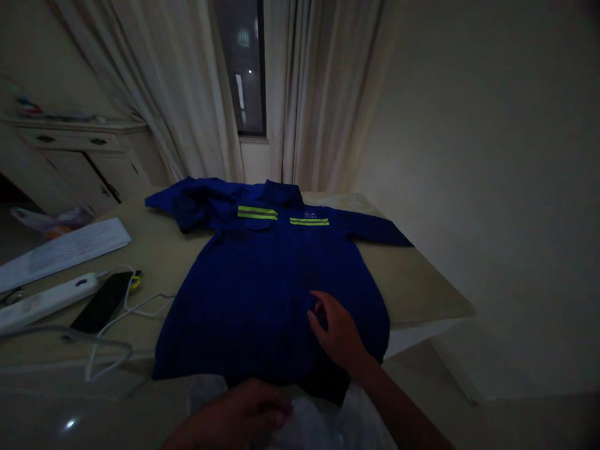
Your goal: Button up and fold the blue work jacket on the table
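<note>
The blue coverall [272,281] lies flat on the surface [422,281], long axis running far to near. The right hand [335,331] rests on its near half, fingers curled, no clear grip; the loosely curled left hand [239,415] sits just off its near end.

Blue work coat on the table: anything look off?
Yes: the sleeve on the left of the view of the blue work coat is bunched and doubled back on itself. The other sleeve lies flat along the table, so the coat looks lopsided.
</note>
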